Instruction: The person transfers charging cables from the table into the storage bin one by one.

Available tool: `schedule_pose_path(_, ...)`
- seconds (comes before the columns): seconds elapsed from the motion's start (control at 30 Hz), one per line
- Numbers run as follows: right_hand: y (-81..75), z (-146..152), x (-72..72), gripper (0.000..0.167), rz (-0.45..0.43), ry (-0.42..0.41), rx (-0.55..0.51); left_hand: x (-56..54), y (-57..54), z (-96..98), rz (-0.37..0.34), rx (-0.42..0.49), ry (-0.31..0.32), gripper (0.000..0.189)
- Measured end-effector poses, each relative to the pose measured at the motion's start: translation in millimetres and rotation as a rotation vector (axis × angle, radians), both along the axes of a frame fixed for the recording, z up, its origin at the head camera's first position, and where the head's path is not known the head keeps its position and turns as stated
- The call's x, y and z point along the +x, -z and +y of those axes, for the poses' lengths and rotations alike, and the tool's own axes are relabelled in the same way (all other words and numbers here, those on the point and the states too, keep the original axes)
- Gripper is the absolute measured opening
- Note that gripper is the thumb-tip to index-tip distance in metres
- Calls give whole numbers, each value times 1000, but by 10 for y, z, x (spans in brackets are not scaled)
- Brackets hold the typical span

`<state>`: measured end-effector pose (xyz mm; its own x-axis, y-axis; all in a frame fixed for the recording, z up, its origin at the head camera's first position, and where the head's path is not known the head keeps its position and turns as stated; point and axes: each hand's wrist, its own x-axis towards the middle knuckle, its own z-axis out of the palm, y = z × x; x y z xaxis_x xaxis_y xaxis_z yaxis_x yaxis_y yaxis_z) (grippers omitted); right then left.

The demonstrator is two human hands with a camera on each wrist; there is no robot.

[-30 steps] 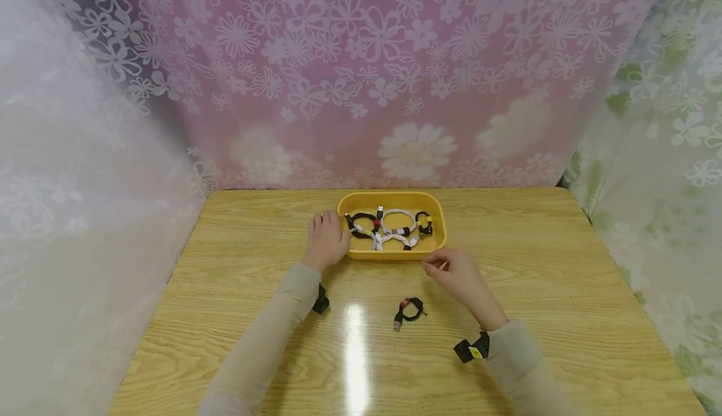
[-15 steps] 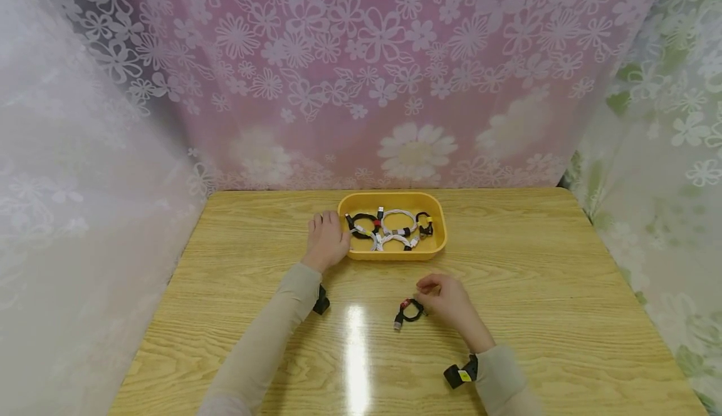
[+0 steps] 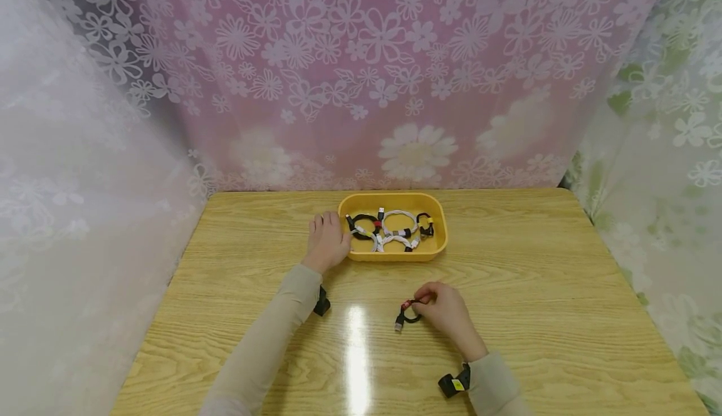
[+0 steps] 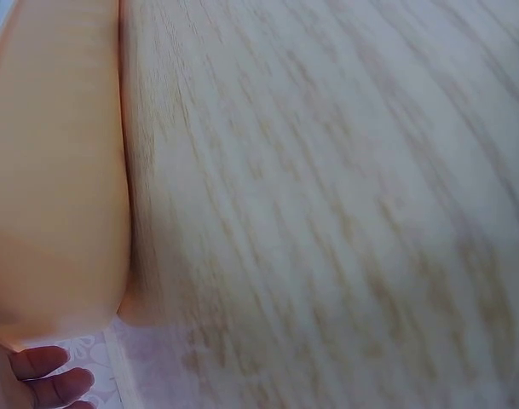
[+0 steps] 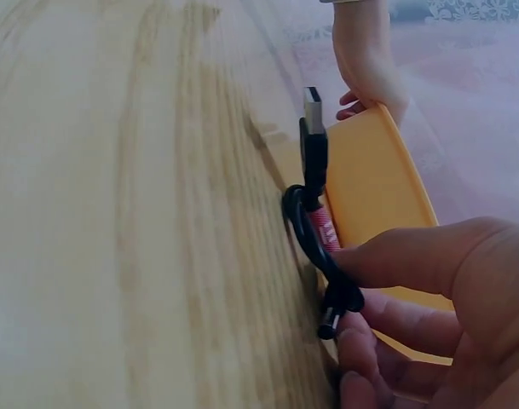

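Note:
My right hand (image 3: pixel 445 312) pinches a small coiled black USB cable (image 3: pixel 413 319) between thumb and fingers, low over the table. In the right wrist view the cable (image 5: pixel 306 221) shows a metal USB plug, a round barrel plug and a red tie. My left hand (image 3: pixel 327 240) grips the left end of a yellow bin (image 3: pixel 395 256), thumb at its rim. Inside the bin lie several coiled cables: a black one (image 3: pixel 357 217) with a red tie, white ones (image 3: pixel 399 211), and a small black one (image 3: pixel 420 225) with a yellow tie.
The wooden table (image 3: pixel 536 265) runs under both arms, its back edge behind the bin. A pink flowered curtain (image 3: pixel 361 90) hangs behind it, with pale curtains at both sides. A black wrist camera (image 3: pixel 451 384) sits at my right cuff.
My right hand has come down from the bin's front right corner to the black USB cable on the table and now pinches it. The left hand stays at the bin.

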<state>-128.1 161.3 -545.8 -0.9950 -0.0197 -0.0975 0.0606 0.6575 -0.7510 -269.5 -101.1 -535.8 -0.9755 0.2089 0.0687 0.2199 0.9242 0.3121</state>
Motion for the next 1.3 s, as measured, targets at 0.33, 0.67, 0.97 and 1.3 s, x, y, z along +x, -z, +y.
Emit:
schedule_pose_path(0.33, 68, 26, -11, 9, 3, 24, -23, -11, 1, -5, 1, -18, -2, 37)
schedule_pose_path(0.67, 52, 42, -38, 7, 2, 30, -51, -13, -58, -3, -41, -86, -4, 42)
schedule_pose_path(0.97, -33, 77, -55, 7, 15, 43, -113, -9, -45, 0, 0, -109, 6, 38)
schedule_pose_path(1.3, -160, 145, -138, 10, -4, 51, -138, 9, -37, -1, 21, -122, 5, 36)
